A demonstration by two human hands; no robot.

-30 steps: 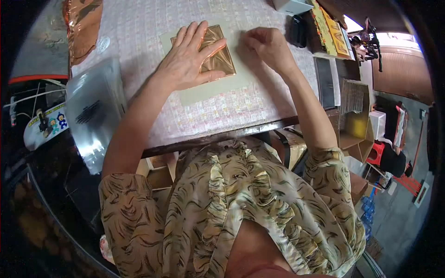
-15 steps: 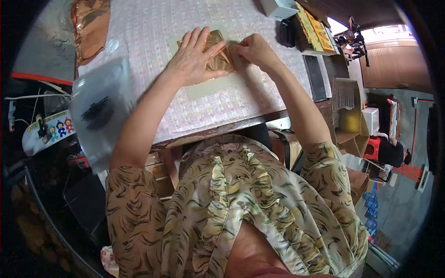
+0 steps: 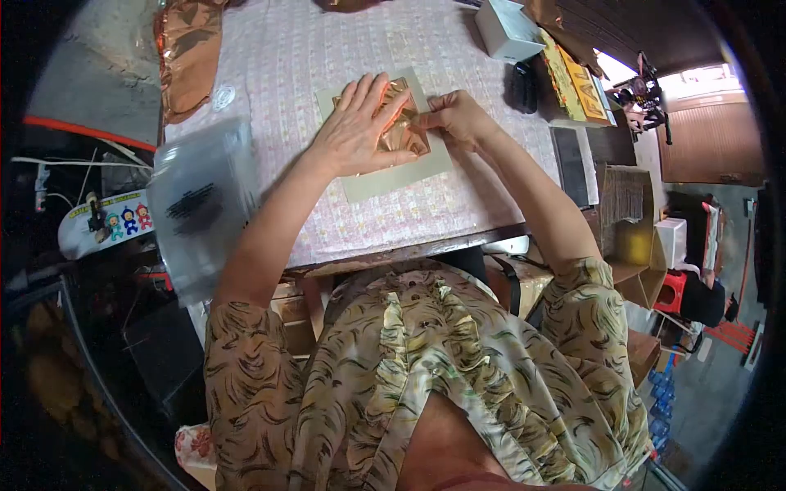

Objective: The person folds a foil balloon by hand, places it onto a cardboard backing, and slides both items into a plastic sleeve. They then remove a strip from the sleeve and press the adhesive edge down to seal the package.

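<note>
A square sheet of shiny copper-coloured foil (image 3: 416, 142) lies on a grey-green card (image 3: 393, 182) on the cloth-covered table. Flat on the foil, fingers spread, rests my left hand (image 3: 360, 127); it covers the left part of the sheet. My right hand (image 3: 460, 121) is closed in a pinch at the foil's right edge, with thumb and forefinger together. Whether the foil's edge or some small thing is between those fingertips cannot be made out.
Clear plastic sleeves (image 3: 201, 209) hang over the table's left edge. More copper foil (image 3: 190, 69) lies at the far left. Toward the back right are a white box (image 3: 509, 31), a black case (image 3: 521, 87), a yellow box (image 3: 583, 86) and a dark flat object (image 3: 571, 164).
The whole view has shifted, so the table sits lower and further right. My right fingertips have moved onto the foil's right edge. My left hand stays flat on the foil.
</note>
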